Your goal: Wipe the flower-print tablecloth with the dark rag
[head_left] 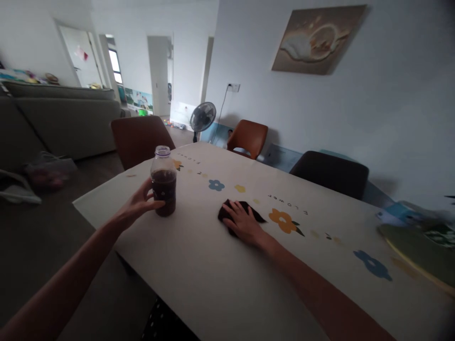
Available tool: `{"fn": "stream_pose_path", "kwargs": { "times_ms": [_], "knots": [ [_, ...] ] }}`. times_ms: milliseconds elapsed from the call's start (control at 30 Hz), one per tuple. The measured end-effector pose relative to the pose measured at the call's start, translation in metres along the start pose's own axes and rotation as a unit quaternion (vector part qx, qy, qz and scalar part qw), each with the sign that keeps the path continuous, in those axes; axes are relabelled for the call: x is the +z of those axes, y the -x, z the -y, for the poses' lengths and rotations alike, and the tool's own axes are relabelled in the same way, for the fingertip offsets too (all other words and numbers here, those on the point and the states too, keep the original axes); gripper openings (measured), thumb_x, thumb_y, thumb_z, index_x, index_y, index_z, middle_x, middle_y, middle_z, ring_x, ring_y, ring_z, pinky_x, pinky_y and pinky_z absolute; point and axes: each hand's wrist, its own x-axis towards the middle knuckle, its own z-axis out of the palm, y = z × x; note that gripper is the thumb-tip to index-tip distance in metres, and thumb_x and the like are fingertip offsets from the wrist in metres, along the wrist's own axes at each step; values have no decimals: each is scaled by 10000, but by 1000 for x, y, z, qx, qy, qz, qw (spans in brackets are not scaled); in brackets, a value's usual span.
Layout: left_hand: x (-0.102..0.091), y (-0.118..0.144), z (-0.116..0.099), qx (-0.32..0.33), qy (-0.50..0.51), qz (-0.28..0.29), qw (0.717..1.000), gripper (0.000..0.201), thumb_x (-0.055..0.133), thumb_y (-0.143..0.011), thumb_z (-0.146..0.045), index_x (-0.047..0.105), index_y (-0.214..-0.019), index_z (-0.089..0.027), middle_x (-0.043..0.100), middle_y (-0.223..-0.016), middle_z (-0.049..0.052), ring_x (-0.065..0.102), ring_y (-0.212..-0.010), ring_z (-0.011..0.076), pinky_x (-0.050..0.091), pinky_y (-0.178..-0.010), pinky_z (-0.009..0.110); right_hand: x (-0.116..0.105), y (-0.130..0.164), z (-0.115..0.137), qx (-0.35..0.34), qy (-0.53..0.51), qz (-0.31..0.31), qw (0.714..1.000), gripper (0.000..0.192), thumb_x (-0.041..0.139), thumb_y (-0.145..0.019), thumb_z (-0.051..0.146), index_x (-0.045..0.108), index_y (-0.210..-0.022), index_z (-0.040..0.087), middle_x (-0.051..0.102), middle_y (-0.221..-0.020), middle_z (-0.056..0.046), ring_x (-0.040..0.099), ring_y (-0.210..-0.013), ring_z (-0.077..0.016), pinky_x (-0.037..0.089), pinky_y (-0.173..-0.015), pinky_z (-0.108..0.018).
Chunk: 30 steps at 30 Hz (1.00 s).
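Left of centre, the left hand (139, 204) wraps the capless clear plastic bottle of dark liquid (164, 182), hiding its near side. At centre, the right hand (243, 222) lies flat, fingers spread, covering most of a dark crumpled cloth (245, 208) on the flower-printed worktop (220, 265).

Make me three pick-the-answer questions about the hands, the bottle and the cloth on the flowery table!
1. Where is the dark crumpled cloth?
A. under the right hand
B. on a chair
C. on the floor

2. What colour is the liquid in the clear plastic bottle?
A. yellow
B. dark brown
C. green

3. How is the bottle?
A. lying down
B. upside down
C. upright, without a cap

Answers: 1 A, the right hand lies flat on it. 2 B, it looks dark through the clear wall. 3 C, it stands on the flower-print tablecloth, mouth open, left hand around it.
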Motion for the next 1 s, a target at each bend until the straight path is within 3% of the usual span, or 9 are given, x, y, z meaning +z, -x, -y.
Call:
{"fn": "stream_pose_path", "kwargs": {
  "times_ms": [67, 133, 233, 300, 400, 567, 733, 833, 1000],
  "knots": [
    [-19, -1, 7, 0, -23, -18, 1000, 811, 760, -649, -445, 453, -1377, -263, 422, -1458, 93, 381, -1352, 284, 410, -1065, 368, -2, -37, 4, 8, -7, -1, 1000, 605, 238, -980, 545, 256, -1516, 265, 153, -1601, -64, 75, -1469, -269, 98, -1130, -622],
    [-41, -7, 17, -20, -97, -91, 991, 771, 693, -675, -518, 477, -1354, -222, 480, -1406, 114, 458, -1290, 275, 456, -1011, 366, -4, -70, 9, 15, -18, 0, 1000, 621, 233, -976, 549, 238, -1522, 252, 146, -1602, -71, 63, -1470, -272, 88, -1127, -624],
    [-76, -27, 32, -53, -237, -199, 949, 636, 584, -735, -508, 565, -1251, -136, 581, -1242, 170, 603, -1054, 285, 490, -929, 432, -8, -115, 19, 22, -29, -2, 999, 644, 208, -969, 563, 220, -1527, 241, 136, -1604, -82, 51, -1469, -280, 79, -1124, -624],
    [-95, -45, 39, -68, -298, -213, 928, 492, 580, -765, -411, 623, -1160, -122, 581, -1221, 177, 606, -1015, 287, 447, -966, 481, -11, -143, 27, 29, -33, -4, 999, 652, 196, -964, 571, 226, -1525, 240, 138, -1603, -86, 54, -1467, -286, 74, -1120, -627],
    [-112, -69, 50, -82, -375, -188, 904, 325, 631, -803, -317, 651, -1073, -137, 584, -1225, 133, 546, -1132, 272, 373, -1047, 502, -15, -181, 43, 43, -34, -6, 998, 658, 189, -958, 571, 231, -1522, 235, 142, -1602, -92, 58, -1462, -309, 74, -1106, -649],
    [-117, -85, 69, -124, -462, -164, 863, 260, 594, -876, -335, 643, -1039, -138, 589, -1157, 109, 502, -1165, 256, 390, -1020, 499, -21, -232, 74, 51, -47, -2, 998, 671, 173, -952, 561, 232, -1522, 212, 110, -1606, -107, 43, -1445, -391, 62, -1053, -728],
    [-112, -82, 68, -133, -516, -153, 832, 241, 521, -903, -331, 656, -978, -147, 585, -1087, 106, 494, -1115, 255, 413, -958, 459, -26, -264, 105, 4, -59, 14, 998, 664, 168, -948, 576, 197, -1531, 259, 77, -1616, -43, 20, -1448, -382, 50, -1061, -731],
    [-107, -79, 60, -127, -537, -128, 824, 305, 448, -927, -362, 647, -955, -133, 572, -1056, 103, 491, -1096, 267, 421, -918, 454, -29, -266, 126, -44, -62, 27, 997, 646, 211, -948, 572, 194, -1530, 292, 81, -1616, -2, 21, -1454, -359, 42, -1083, -710],
    [-102, -75, 50, -128, -554, -117, 814, 368, 369, -940, -398, 615, -937, -124, 553, -1043, 119, 490, -1062, 267, 429, -873, 450, -29, -246, 148, -167, -49, 33, 984, 634, 205, -950, 568, 224, -1521, 295, 88, -1614, 18, -9, -1463, -314, 39, -1090, -713]
  ]
}}
